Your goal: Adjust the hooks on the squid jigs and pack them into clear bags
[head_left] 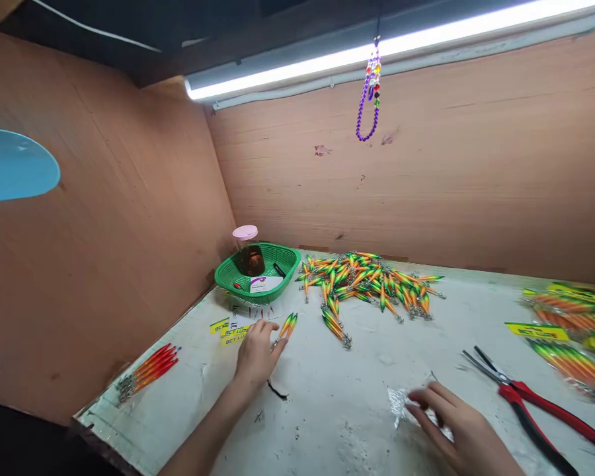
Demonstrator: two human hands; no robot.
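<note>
My left hand (258,352) is closed around the lower end of a few green-and-orange lures (288,325), left of the table's middle. Their green tips point away from me. At the lower right, my right hand (449,416) is curled beside a small piece of clear, crinkled plastic (397,403); its fingertips are at the plastic's edge, and whether they grip it cannot be made out. Beyond both hands lies a large pile of green-and-orange lures (361,281), with a small group (334,325) at its near side. Yellow labels (233,334) lie just past my left hand.
A green basket (292,264) holds a pink-lidded jar (251,254). Red lures (151,370) lie at the left edge. Red-handled pliers (518,390) and bagged lures (570,363) are at the right. A purple bead string (361,119) hangs above.
</note>
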